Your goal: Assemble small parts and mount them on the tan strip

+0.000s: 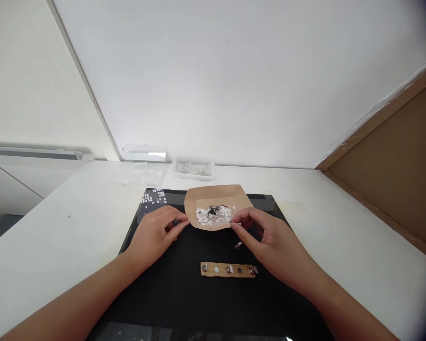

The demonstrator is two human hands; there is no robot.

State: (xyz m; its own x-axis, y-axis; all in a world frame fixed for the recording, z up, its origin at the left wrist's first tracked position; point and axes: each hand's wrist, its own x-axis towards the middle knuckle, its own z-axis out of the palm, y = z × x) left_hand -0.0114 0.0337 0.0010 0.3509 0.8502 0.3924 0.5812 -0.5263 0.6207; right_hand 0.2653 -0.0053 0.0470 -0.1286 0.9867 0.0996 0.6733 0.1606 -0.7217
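Note:
A brown paper tray [213,193] holding white and dark scraps [215,214] lies on the black mat [163,284]. At its left edge, my left hand [159,233] has thumb and forefinger pinched on something small and dark, too small to name. My right hand [266,237] pinches a tiny piece at the tray's lower right edge; what it is cannot be made out. Below the tray lies a wooden strip [211,270] with several small round pieces along it. A small white and dark bit [238,245] rests on the mat beside my right hand.
Against the wall at the back stand a clear plastic container [193,169] and a clear lid-like box [145,154]. Clear plastic bags [138,174] lie on the white table [67,237]. A dark sheet with white labels [153,196] covers the mat's upper left corner.

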